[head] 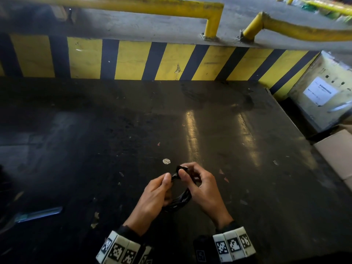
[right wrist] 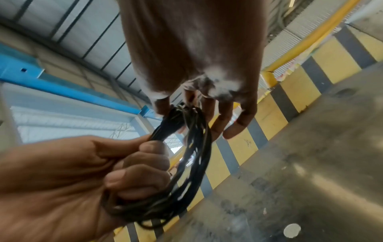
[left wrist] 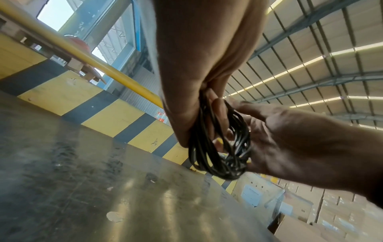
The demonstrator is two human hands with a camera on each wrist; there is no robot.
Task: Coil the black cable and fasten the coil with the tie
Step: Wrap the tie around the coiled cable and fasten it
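Note:
The black cable (head: 181, 200) is wound into a small coil held just above the dark table (head: 219, 130). My left hand (head: 163, 185) grips the coil's left side with its fingers curled round the strands (right wrist: 132, 163). My right hand (head: 190, 174) pinches the top of the coil between thumb and forefinger. A short black band there, seemingly the tie (head: 181, 169), squeezes the strands together (right wrist: 179, 113). In the left wrist view the coil (left wrist: 219, 152) hangs between both hands, and the right hand's other fingers (right wrist: 238, 124) stretch out past it.
A pale round spot (head: 166, 161) marks the table just beyond the hands. A blue-handled tool (head: 39, 214) lies near the left edge. The yellow-and-black striped wall (head: 133, 60) closes the far side, and cardboard boxes (head: 337, 151) stand off the right edge.

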